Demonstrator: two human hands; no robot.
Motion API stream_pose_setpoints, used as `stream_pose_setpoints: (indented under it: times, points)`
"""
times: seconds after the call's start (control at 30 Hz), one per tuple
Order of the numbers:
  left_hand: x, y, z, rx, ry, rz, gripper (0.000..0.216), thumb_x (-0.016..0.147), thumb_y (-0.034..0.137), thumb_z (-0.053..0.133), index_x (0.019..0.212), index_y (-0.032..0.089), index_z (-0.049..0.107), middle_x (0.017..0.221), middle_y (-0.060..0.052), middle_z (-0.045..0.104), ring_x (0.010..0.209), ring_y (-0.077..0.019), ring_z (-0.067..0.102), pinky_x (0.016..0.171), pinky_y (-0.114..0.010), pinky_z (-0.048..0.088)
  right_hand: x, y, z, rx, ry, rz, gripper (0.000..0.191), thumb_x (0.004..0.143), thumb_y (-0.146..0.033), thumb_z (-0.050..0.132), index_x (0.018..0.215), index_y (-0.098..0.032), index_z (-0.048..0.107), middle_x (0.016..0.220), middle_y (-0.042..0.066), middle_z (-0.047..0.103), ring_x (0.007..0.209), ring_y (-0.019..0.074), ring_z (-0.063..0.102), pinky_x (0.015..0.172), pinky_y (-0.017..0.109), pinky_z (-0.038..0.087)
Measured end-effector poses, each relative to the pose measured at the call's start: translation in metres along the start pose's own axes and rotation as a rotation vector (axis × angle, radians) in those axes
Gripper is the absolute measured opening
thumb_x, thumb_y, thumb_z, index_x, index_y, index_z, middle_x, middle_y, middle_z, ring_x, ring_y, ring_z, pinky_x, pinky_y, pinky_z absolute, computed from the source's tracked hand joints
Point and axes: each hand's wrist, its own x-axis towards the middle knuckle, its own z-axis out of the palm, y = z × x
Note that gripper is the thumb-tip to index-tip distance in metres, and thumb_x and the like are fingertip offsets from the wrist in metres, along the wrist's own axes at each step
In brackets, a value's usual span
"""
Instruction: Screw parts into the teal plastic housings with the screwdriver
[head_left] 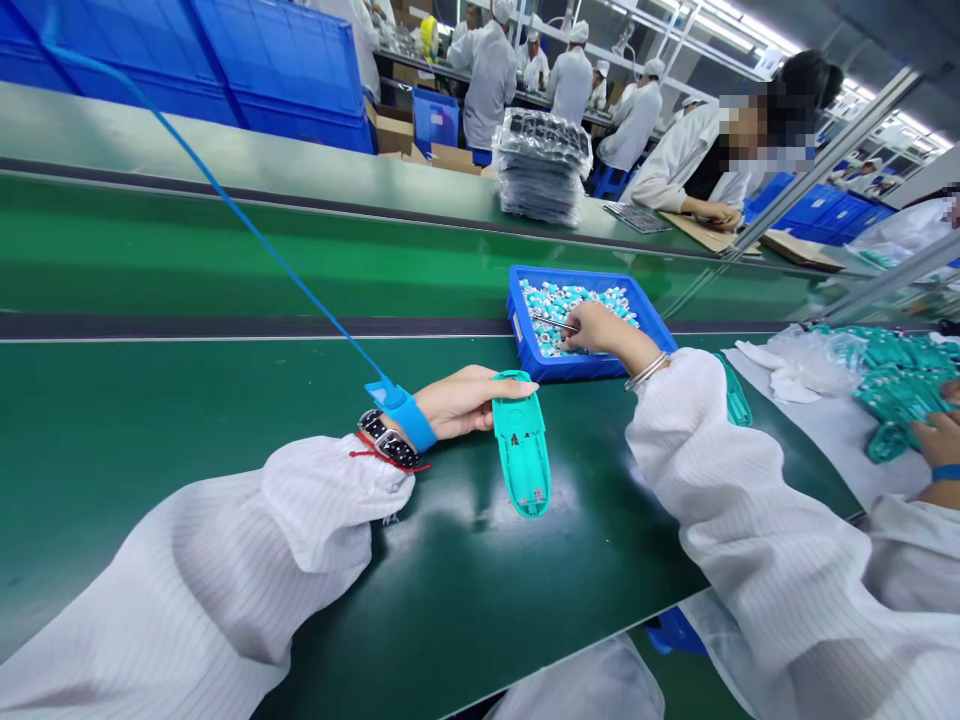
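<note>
The right hand's fingers pinch tweezers above small teal-and-white parts in a blue tray, set within reach. The left hand's fingers curl over a teal plastic casing, steadying it at lower center on the green belt.

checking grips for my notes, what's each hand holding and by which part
The left hand holds a teal plastic housing by its top end. The right hand pinches thin metal tweezers by their back half, over the blue tray.
</note>
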Motion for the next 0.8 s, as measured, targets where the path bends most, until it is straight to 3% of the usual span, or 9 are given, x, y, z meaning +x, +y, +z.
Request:
stream_pose_setpoints:
  times: [0.17, 0.3, 0.4, 0.5, 0.6, 0.73, 0.8]
  points:
    - [0.000, 0.000, -0.001, -0.014, -0.040, 0.032, 0.029, 0.058, 0.029, 0.078, 0.070, 0.010, 0.059, 0.060, 0.001, 0.058, 0.054, -0.0070, 0.053, 0.056, -0.021, 0.042, -0.012, 0.003, -0.006, 0.056, 0.181, 0.005, 0.017, 0.076, -0.022, 0.064, 0.064, -0.013, 0.055, 0.066, 0.003, 0.059, 0.067, 0.0148, 0.055, 0.067, 0.030, 0.044]
    - [0.001, -0.005, 0.000, -0.081, -0.095, 0.098, 0.034, 0.056, 0.031, 0.080, 0.073, 0.010, 0.060, 0.063, 0.001, 0.058, 0.057, -0.0074, 0.054, 0.058, -0.021, 0.044, -0.039, 0.000, -0.022, 0.155, 0.444, -0.018, 0.009, 0.076, -0.022, 0.061, 0.074, -0.015, 0.055, 0.080, 0.008, 0.063, 0.074, 0.0176, 0.055, 0.069, 0.031, 0.041]
    - [-0.001, -0.015, 0.000, -0.192, -0.111, 0.155, 0.035, 0.056, 0.032, 0.080, 0.072, 0.011, 0.057, 0.066, 0.001, 0.057, 0.062, -0.0093, 0.056, 0.064, -0.026, 0.049, -0.068, -0.011, -0.026, 0.359, 0.513, -0.075, 0.013, 0.076, -0.026, 0.060, 0.078, -0.015, 0.054, 0.075, 0.006, 0.062, 0.065, 0.0149, 0.055, 0.060, 0.029, 0.041]
    - [-0.006, -0.026, -0.001, -0.220, -0.228, 0.166, 0.038, 0.061, 0.039, 0.077, 0.071, 0.012, 0.052, 0.068, 0.000, 0.058, 0.063, -0.0133, 0.060, 0.065, -0.032, 0.052, -0.095, -0.028, -0.014, 0.724, 0.356, -0.251, 0.019, 0.076, -0.032, 0.061, 0.082, -0.014, 0.058, 0.070, 0.003, 0.062, 0.063, 0.0138, 0.056, 0.058, 0.028, 0.044]
    - [-0.013, -0.034, -0.001, -0.086, -0.378, 0.162, 0.036, 0.071, 0.043, 0.068, 0.071, 0.011, 0.053, 0.061, 0.000, 0.057, 0.049, -0.0106, 0.056, 0.050, -0.024, 0.047, -0.112, -0.045, 0.005, 0.989, 0.088, -0.365, 0.021, 0.076, -0.034, 0.062, 0.088, -0.017, 0.062, 0.086, 0.004, 0.065, 0.077, 0.0145, 0.060, 0.070, 0.030, 0.049]
    - [-0.021, -0.039, -0.001, 0.068, -0.470, 0.102, 0.035, 0.074, 0.042, 0.066, 0.089, 0.012, 0.058, 0.060, 0.000, 0.058, 0.044, -0.0085, 0.053, 0.044, -0.018, 0.043, -0.118, -0.053, 0.024, 1.277, -0.109, -0.264, 0.027, 0.065, -0.030, 0.074, 0.079, -0.018, 0.056, 0.076, -0.001, 0.063, 0.069, 0.0104, 0.060, 0.064, 0.024, 0.049]
    - [-0.022, -0.041, -0.002, 0.075, -0.490, 0.064, 0.043, 0.073, 0.050, 0.064, 0.090, 0.011, 0.058, 0.060, -0.001, 0.058, 0.045, -0.0098, 0.054, 0.043, -0.019, 0.044, -0.119, -0.052, 0.029, 1.339, -0.189, -0.241, 0.025, 0.067, -0.032, 0.073, 0.077, -0.016, 0.056, 0.069, -0.002, 0.059, 0.061, 0.0074, 0.055, 0.057, 0.020, 0.045]
